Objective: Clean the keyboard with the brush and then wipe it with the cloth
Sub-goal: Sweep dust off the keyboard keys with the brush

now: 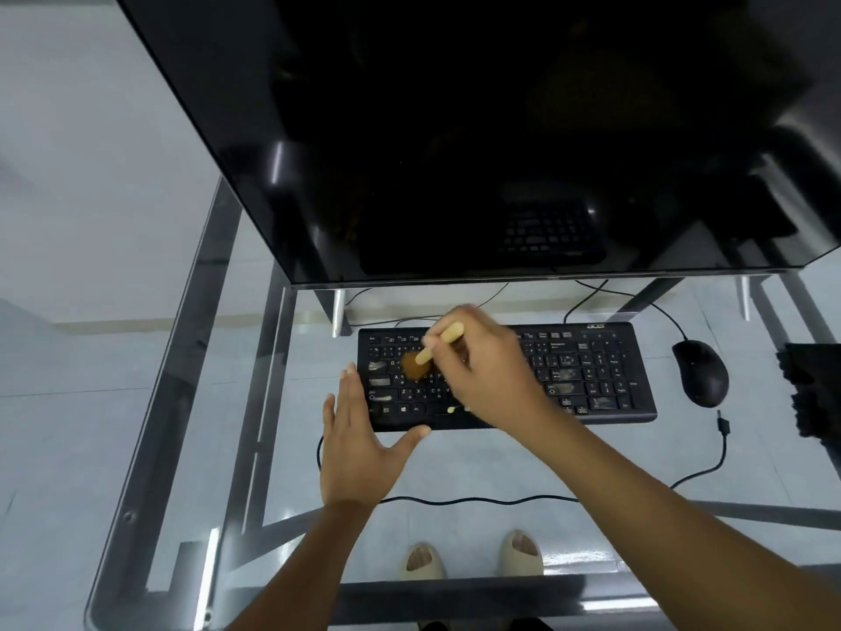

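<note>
- While the right hand (487, 357) grips the brush (425, 355) by its pale handle, fingers curled round it, the brown bristles sit on the keys in the left part of the keyboard (587, 371).
- The left hand (359, 439) lies flat with straight fingers, holding nothing; its fingers rest along the left end of the keyboard and the thumb reaches along the near edge, which looks like steadying.
- The brush handle slants up and to the right from the bristles toward the right hand, so the working tip is to the left of that hand and close to the left hand's fingers.
- The keyboard's long axis runs left to right across the glass bench (455, 466). Most of its length lies to the right of the bristles, partly under the right wrist, so I judge the remaining brushing calls for sweeping rightward along that axis.
- Pale smudges show on several larger keys at both ends; the brushing step seems under way, the wiping not yet begun.
- A dark folded thing at the far right edge of the bench may be the cloth (814, 389); I cannot tell for sure. It is nearer the right hand.
- A black mouse (701, 371) sits just right of the keyboard, and a dark monitor (455, 129) stands behind.
</note>
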`<state>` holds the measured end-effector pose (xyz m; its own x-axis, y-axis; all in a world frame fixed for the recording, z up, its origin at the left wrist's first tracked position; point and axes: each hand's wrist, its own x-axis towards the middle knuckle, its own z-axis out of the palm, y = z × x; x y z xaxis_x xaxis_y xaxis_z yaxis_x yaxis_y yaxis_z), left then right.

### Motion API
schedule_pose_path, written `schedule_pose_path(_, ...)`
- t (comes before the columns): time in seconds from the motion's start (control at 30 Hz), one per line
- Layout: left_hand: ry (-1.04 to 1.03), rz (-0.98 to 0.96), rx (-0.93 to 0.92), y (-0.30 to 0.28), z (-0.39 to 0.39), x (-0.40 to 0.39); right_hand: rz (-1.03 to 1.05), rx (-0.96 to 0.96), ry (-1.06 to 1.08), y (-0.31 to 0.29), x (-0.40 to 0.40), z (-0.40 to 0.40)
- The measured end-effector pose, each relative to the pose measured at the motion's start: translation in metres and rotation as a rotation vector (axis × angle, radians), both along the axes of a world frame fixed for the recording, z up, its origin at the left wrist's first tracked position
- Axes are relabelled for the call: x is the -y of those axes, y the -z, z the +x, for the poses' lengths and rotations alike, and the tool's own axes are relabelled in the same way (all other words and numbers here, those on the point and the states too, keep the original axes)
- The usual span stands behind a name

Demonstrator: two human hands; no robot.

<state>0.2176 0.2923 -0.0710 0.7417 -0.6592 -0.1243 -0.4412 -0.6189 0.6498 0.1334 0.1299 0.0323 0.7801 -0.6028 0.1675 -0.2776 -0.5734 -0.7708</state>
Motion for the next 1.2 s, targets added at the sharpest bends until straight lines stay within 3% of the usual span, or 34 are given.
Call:
schedule_pose_path(0.1,0.014,0.012,0.003,-0.001,-0.001,-0.001,0.061,-0.188,-0.189,0.007,-0.018,0.001)
schedule_pose_path(0.27,0.0,0.026,-0.037,-0.003,0.0,0.001,0.0,-0.019,0.238,0.011,0.02,0.002)
schedule_pose_path(0.33,0.001,0.02,-0.034,-0.003,0.002,0.0,0.185,-0.079,0.148,0.007,0.018,0.01)
schedule_pose_path(0.4,-0.003,0.034,-0.04,-0.002,0.001,0.0,0.149,-0.223,0.032,0.009,0.017,0.017)
schedule_pose_path(0.5,0.001,0.033,-0.029,-0.002,0.0,0.002,-0.032,-0.085,0.162,0.008,0.03,0.028)
schedule_pose_path(0.57,0.009,0.038,-0.013,0.0,0.002,0.002,0.004,-0.023,0.155,0.002,0.028,0.037)
schedule_pose_path(0.67,0.001,0.072,-0.021,0.002,0.002,0.0,-0.026,-0.139,-0.01,0.008,0.016,0.049)
schedule_pose_path(0.73,0.006,0.062,-0.022,0.001,0.0,0.002,-0.093,-0.1,0.033,0.012,0.014,0.052)
schedule_pose_path(0.83,0.017,0.046,-0.001,0.0,0.001,0.003,-0.02,0.013,0.104,0.01,0.013,0.055)
schedule_pose_path(0.93,0.01,0.065,-0.01,0.002,0.003,0.001,0.005,-0.083,-0.024,0.016,0.008,0.053)
schedule_pose_path(1.07,0.011,0.046,-0.011,0.0,0.001,0.002,-0.042,0.041,0.139,0.02,0.014,0.043)
schedule_pose_path(1.2,0.0,0.052,-0.025,0.0,0.002,0.001,0.045,-0.02,0.108,0.022,0.016,0.026)
